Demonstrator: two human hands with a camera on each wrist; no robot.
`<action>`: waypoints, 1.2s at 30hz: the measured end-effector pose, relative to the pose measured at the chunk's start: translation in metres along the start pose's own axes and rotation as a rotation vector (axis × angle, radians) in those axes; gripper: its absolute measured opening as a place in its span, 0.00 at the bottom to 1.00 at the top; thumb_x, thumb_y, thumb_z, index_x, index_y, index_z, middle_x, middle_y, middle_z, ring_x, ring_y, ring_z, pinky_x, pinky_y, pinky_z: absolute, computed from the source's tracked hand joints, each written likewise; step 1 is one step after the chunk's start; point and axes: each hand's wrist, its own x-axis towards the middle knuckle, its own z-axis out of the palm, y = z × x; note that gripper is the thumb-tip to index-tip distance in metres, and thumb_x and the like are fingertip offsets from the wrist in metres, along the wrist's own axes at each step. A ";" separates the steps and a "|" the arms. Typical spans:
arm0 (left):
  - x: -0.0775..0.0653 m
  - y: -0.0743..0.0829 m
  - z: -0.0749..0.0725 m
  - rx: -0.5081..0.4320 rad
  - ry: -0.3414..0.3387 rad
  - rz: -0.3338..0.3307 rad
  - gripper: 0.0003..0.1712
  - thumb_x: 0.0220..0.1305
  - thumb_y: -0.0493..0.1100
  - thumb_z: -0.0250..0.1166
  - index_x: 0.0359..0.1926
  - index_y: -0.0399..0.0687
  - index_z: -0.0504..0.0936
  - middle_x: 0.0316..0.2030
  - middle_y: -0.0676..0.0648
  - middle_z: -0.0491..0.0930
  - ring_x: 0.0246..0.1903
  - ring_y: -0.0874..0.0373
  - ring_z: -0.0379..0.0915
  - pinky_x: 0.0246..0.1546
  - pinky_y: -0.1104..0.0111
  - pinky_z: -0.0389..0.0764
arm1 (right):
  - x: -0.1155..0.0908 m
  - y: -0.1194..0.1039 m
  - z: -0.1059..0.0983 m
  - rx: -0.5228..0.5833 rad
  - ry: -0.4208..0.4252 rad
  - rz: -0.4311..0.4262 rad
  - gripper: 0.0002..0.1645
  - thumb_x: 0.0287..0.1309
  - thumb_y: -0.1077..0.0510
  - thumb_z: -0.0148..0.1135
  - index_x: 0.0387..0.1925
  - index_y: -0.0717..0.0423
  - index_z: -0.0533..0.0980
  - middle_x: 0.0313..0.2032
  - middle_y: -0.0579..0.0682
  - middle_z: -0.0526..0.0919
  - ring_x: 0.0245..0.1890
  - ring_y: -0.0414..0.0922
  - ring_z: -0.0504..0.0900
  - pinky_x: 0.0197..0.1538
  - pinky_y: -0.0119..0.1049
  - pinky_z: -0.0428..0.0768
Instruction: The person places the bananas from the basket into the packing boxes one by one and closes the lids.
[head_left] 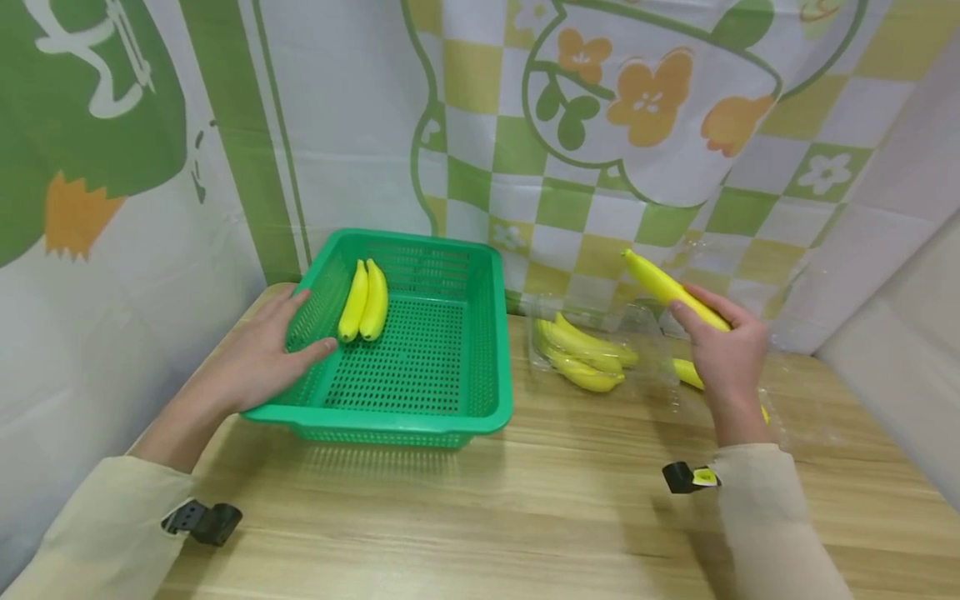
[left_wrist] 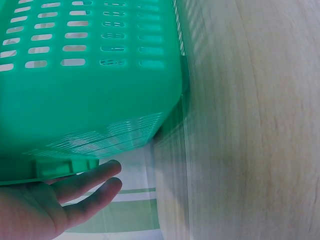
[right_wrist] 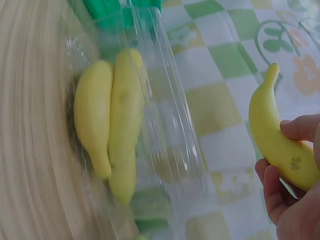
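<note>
On the left of the head view, my left hand (head_left: 258, 354) holds the side rim of a green plastic basket (head_left: 498, 358), thumb over the inside. In the left wrist view, fingers (left_wrist: 97, 197) extend outside below the rim. Two yellow bananas (head_left: 363, 300) lie side by side in the basket. My right hand (head_left: 727, 350) grips another banana (head_left: 663, 283) in the air, its stem end pointing up and left. The right wrist view shows the thumb and fingers around this banana (right_wrist: 270, 125). Below it, several bananas (head_left: 581, 354) sit in a clear plastic container (head_left: 536, 350).
Another banana (head_left: 686, 372) is partly hidden behind my right hand, near more clear plastic at the right. A light wooden table (head_left: 525, 517) bears everything. A patterned curtain (head_left: 480, 158) hangs close behind the basket and container, with white fabric (head_left: 900, 317) at the right.
</note>
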 end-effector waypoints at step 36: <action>0.000 0.001 -0.001 -0.015 0.000 0.000 0.54 0.80 0.61 0.56 0.85 0.33 0.38 0.83 0.25 0.36 0.80 0.21 0.39 0.74 0.24 0.52 | 0.032 0.027 -0.063 0.217 0.034 0.143 0.22 0.47 0.60 0.87 0.47 0.54 0.91 0.30 0.34 0.92 0.31 0.32 0.88 0.34 0.23 0.86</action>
